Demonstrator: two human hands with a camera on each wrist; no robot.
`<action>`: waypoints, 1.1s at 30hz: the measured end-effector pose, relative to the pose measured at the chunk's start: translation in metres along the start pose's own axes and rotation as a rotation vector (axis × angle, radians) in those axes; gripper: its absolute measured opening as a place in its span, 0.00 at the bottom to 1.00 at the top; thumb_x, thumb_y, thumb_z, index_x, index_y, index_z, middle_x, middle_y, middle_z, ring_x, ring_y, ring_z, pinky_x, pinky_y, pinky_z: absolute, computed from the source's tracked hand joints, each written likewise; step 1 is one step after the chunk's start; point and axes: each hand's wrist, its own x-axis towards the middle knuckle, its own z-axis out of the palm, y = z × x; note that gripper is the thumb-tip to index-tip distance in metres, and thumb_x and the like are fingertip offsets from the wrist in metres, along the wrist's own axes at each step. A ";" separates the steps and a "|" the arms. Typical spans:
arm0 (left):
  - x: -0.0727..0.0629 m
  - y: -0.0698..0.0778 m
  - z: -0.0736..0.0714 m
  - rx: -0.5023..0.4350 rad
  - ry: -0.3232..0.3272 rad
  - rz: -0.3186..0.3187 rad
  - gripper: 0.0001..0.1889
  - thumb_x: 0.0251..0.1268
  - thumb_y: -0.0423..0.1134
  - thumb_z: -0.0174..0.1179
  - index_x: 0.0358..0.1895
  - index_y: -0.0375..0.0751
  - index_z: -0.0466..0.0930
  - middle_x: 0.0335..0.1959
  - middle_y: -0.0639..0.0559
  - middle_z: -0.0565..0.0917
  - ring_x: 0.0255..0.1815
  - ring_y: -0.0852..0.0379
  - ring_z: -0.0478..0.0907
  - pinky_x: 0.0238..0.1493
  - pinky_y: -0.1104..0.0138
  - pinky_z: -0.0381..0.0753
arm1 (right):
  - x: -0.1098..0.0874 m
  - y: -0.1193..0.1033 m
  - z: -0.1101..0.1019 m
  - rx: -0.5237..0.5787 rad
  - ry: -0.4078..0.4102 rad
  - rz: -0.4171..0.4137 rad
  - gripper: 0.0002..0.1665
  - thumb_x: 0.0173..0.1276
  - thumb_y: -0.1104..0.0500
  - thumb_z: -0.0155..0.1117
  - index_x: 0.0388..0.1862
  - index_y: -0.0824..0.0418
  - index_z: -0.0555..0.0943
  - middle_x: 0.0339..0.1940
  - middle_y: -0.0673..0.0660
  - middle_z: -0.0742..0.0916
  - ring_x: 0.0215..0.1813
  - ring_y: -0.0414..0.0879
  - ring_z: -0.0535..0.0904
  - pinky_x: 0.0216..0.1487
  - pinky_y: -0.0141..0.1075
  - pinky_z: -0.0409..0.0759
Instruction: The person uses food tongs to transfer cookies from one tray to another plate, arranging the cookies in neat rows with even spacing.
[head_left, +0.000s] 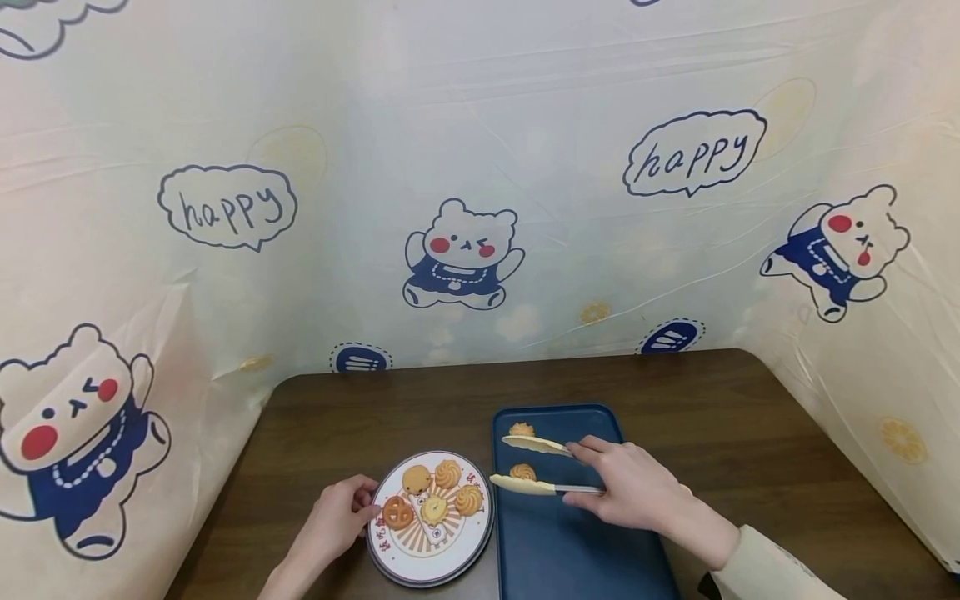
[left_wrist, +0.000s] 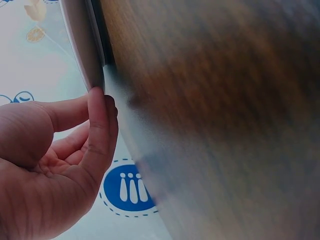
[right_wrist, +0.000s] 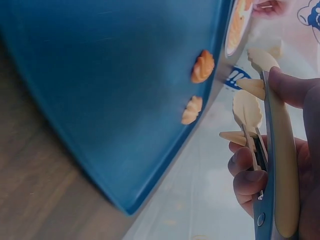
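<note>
My left hand (head_left: pixel 337 512) pinches the left rim of a round white plate (head_left: pixel 408 562) with red lettering and a ray pattern; a second rim shows beneath it. In the left wrist view, thumb and fingertips meet at the plate's edge (left_wrist: pixel 86 55). Several cookies lie on the plate, among them a pretzel-shaped cookie (head_left: pixel 397 512) and a swirled cookie (head_left: pixel 468 500). My right hand (head_left: pixel 633 483) grips cream-tipped tongs (head_left: pixel 525 484), their arms spread apart with nothing between the tips. Below them, a near swirled cookie (head_left: pixel 522 472) and a far cookie (head_left: pixel 521 429) sit on a blue tray (head_left: pixel 577 550).
The tray stands right beside the plate on a dark wooden table (head_left: pixel 360 417). A pale printed curtain (head_left: pixel 337 275) with cartoon bears hangs behind the table and along both sides.
</note>
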 end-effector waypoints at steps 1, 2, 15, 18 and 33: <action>0.000 0.000 0.000 -0.003 0.000 0.001 0.12 0.58 0.24 0.68 0.46 0.28 0.80 0.27 0.50 0.75 0.26 0.57 0.74 0.21 0.69 0.79 | -0.002 0.002 0.001 -0.001 0.001 0.006 0.37 0.63 0.38 0.70 0.61 0.63 0.81 0.54 0.58 0.84 0.32 0.40 0.85 0.35 0.37 0.84; 0.000 -0.001 0.000 -0.004 0.001 0.000 0.12 0.58 0.24 0.68 0.46 0.28 0.80 0.27 0.50 0.75 0.26 0.57 0.74 0.21 0.69 0.80 | -0.004 0.003 0.002 -0.001 0.002 0.012 0.37 0.63 0.38 0.71 0.60 0.63 0.81 0.54 0.58 0.84 0.31 0.40 0.85 0.35 0.37 0.84; 0.000 0.000 0.000 0.001 0.004 0.001 0.12 0.58 0.24 0.68 0.46 0.28 0.81 0.28 0.50 0.75 0.27 0.57 0.74 0.21 0.68 0.80 | -0.018 0.018 0.013 0.029 -0.020 0.086 0.39 0.63 0.36 0.69 0.61 0.63 0.81 0.56 0.58 0.84 0.34 0.39 0.85 0.37 0.38 0.85; 0.000 0.000 0.000 0.001 0.004 0.001 0.12 0.58 0.24 0.68 0.45 0.28 0.81 0.28 0.50 0.75 0.27 0.57 0.74 0.21 0.69 0.79 | -0.020 0.018 0.015 0.033 -0.021 0.090 0.39 0.63 0.36 0.69 0.61 0.63 0.81 0.56 0.59 0.84 0.36 0.40 0.86 0.38 0.40 0.85; 0.000 0.000 0.000 0.000 0.004 0.003 0.12 0.58 0.24 0.67 0.45 0.28 0.80 0.27 0.50 0.75 0.26 0.57 0.74 0.21 0.68 0.79 | -0.026 0.021 0.025 0.029 -0.025 0.079 0.41 0.64 0.32 0.65 0.61 0.62 0.81 0.56 0.58 0.84 0.40 0.43 0.86 0.39 0.41 0.85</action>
